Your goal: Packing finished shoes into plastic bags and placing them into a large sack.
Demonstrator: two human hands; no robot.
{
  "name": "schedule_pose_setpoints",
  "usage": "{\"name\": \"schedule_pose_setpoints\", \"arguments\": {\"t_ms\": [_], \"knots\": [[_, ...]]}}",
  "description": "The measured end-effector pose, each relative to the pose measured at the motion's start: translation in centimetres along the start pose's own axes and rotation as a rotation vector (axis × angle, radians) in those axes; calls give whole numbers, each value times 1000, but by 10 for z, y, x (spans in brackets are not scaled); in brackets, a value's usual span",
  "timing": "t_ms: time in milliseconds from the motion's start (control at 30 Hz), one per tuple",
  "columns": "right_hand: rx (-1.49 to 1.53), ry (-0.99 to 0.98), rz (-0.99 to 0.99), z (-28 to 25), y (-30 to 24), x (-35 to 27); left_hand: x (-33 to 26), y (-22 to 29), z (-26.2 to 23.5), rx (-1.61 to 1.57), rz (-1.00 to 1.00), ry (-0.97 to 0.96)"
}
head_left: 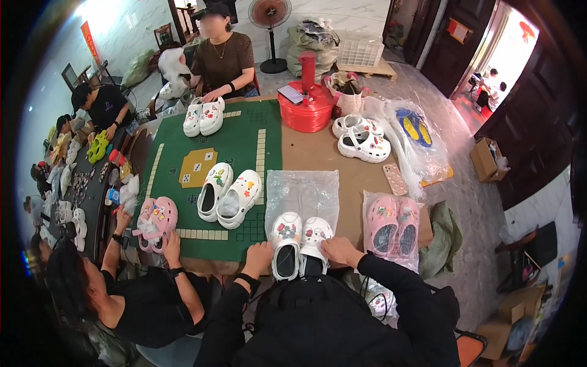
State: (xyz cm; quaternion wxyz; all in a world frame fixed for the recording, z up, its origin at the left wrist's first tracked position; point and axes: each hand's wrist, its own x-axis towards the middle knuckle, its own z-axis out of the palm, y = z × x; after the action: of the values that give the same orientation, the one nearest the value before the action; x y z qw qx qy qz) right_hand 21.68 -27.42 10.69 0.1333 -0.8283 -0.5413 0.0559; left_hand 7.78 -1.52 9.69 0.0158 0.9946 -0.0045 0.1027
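In front of me, a pair of white clogs (286, 235) with colourful charms lies heels toward me at the near table edge. Their toes meet a clear plastic bag (302, 189) spread flat beyond them; whether they are inside it I cannot tell. My left hand (259, 257) is closed beside the left clog. My right hand (340, 251) is closed too, its fingertips against the right clog's side. What either hand pinches is hidden. To the right, pink clogs (384, 220) lie in a clear bag. Another white pair (241, 192) rests to the left.
On the left, a co-worker handles pink clogs (158, 214); another across the table touches white clogs (211, 115). A red round container (306, 113), more white clogs (364, 147), a phone (395, 178) and bagged blue-yellow clogs (414, 127) occupy the far right.
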Motion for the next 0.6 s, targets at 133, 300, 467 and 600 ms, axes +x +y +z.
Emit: {"name": "schedule_pose_setpoints", "arguments": {"t_ms": [133, 300, 467, 600], "knots": [[-62, -46, -27, 1, -3, 5, -4, 0, 4, -17, -13, 17], [-15, -72, -33, 4, -8, -2, -10, -1, 8, -33, 49, -1], [-37, -28, -18, 7, -7, 10, -1, 4, -2, -98, 3, 14], [-112, 46, -45, 6, -15, 35, 4, -1, -4, -153, -2, -96]]}}
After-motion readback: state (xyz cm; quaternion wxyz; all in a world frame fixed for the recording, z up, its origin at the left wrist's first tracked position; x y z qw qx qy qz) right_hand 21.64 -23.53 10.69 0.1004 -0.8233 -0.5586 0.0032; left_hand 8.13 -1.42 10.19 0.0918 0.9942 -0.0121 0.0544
